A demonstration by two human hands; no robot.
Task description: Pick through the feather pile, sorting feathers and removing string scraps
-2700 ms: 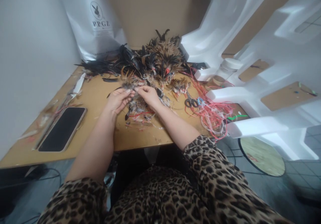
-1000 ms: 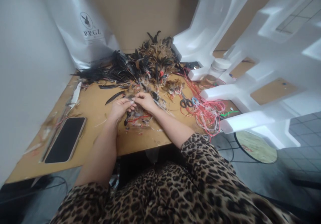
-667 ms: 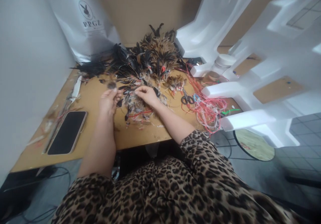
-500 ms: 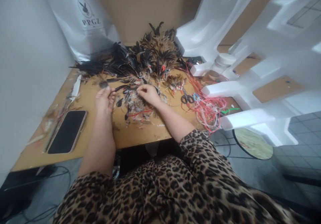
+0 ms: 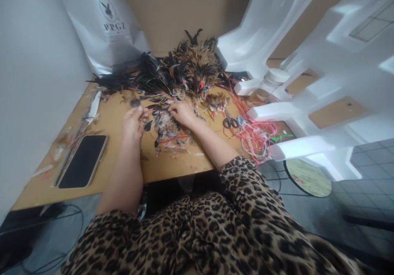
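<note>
My left hand (image 5: 133, 121) is closed in a pinch on a small feather bundle (image 5: 134, 102), whose fluffy brown-grey tuft sticks out above the thumb. To its right, my right hand (image 5: 184, 114) has its thumb and fingertips pressed together at the upper edge of a pile of loose short feathers (image 5: 169, 129). What those fingertips hold, if anything, is too small to make out. Behind both hands lie long black feathers (image 5: 123, 82) and a large heap of brown feathers (image 5: 198, 57). A smaller brown bunch (image 5: 216, 101) rests right of my right hand.
Black-handled scissors (image 5: 230, 122) lie right of the feathers, beside tangled pink and red string (image 5: 255, 137). White foam pieces (image 5: 295, 108) and a white-lidded jar (image 5: 275, 78) crowd the right side. A phone (image 5: 83, 161) lies front left; a silvery bag (image 5: 115, 41) stands behind.
My left hand has moved slightly right, toward my right hand, carrying the tufted feather bundle. My right hand stays by the pile, its position barely altered.
</note>
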